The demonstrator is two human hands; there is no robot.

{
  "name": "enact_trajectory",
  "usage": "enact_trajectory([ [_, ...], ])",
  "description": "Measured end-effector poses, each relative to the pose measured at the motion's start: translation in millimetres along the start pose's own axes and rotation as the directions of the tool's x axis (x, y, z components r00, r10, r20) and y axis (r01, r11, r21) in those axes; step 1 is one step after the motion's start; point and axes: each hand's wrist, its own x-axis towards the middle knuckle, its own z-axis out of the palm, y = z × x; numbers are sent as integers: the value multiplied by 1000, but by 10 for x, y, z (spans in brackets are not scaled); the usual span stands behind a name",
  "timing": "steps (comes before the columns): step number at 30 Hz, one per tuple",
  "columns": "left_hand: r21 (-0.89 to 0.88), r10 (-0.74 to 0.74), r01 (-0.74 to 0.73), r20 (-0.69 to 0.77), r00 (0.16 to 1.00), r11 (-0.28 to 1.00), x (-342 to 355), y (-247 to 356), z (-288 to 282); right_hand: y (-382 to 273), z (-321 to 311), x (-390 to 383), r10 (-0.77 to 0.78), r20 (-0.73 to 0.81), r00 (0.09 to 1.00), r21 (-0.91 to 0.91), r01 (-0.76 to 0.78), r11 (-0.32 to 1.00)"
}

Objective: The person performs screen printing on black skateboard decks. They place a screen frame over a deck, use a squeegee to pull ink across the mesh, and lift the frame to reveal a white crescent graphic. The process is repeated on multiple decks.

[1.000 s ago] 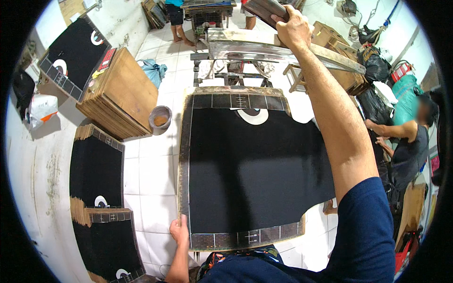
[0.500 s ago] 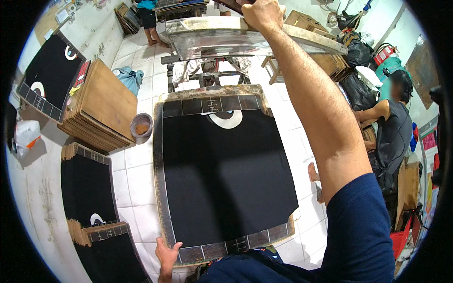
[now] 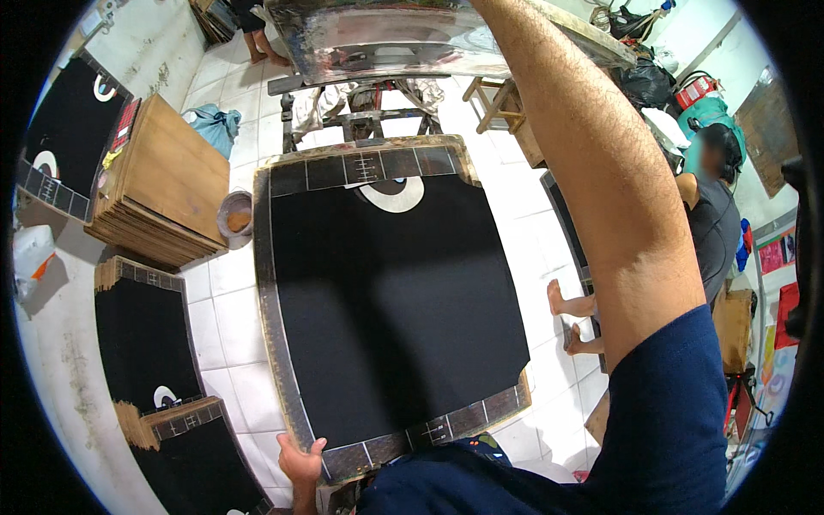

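Observation:
A black fabric panel [image 3: 395, 283] lies flat on a worn board [image 3: 264, 300] marked with dark, ruled strips. A white ring-shaped print [image 3: 403, 201] shows near the panel's far edge. My left hand [image 3: 300, 462] grips the board's near left corner, thumb on top and fingers at the edge. Beyond the board, a large framed screen [image 3: 395, 51], smeared with grey and dark stains, is tilted up. My right arm [image 3: 601, 163] reaches forward across its right side; the right hand is past the top of the picture.
At left, a stack of wooden boards [image 3: 172, 176] stands beside a small bucket [image 3: 234, 219]. More boards with black panels [image 3: 142, 335] lean along the left wall. A person in a dark top [image 3: 717, 232] sits at right, bare feet near my board. A wooden stool [image 3: 498, 105] stands ahead.
The tilted screen sits higher in the picture, and my right hand, formerly on its upper edge, has gone out of view. The board appears shifted slightly left and up. My left hand keeps its corner.

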Motion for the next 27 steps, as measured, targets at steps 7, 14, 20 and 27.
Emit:
enact_trajectory([
  [7,-39,95,-94,29,995,995,97,47,-22,2,74,220,-137,-113,984,58,144,988],
  [14,33,-12,10,88,996,999,163,141,-85,-31,70,356,-186,-157,970,18,192,981],
  [20,11,-28,27,111,993,1000,223,21,-14,-39,104,437,-201,-190,961,-45,196,979],
  [27,118,-212,203,70,975,972,379,-103,254,-87,40,325,-257,-349,901,-36,261,965],
])
